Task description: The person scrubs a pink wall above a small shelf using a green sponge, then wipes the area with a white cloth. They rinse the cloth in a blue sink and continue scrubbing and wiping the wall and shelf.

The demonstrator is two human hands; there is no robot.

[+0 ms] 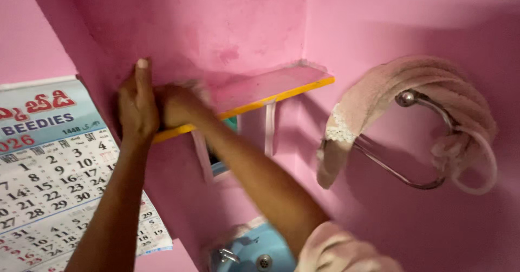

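The right hand [179,105] presses a pale cloth [196,89], blurred, onto the left end of the shelf [271,88]; fingers closed on it. It looks soft, light and limp, best gripped bunched in the fist. The left hand [138,107] lies flat, fingers together, against the shelf's left end, holding nothing.

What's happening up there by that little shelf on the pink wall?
A person reaches up with both hands to the pink shelf with a yellow front edge. The left hand rests flat at the shelf's left end, fingers pointing up the wall. The right hand is pressed on the shelf top, seemingly with a pale cloth under it, though it is blurred. A towel hangs on a metal ring, a wall calendar hangs at left, and a blue basin sits below.
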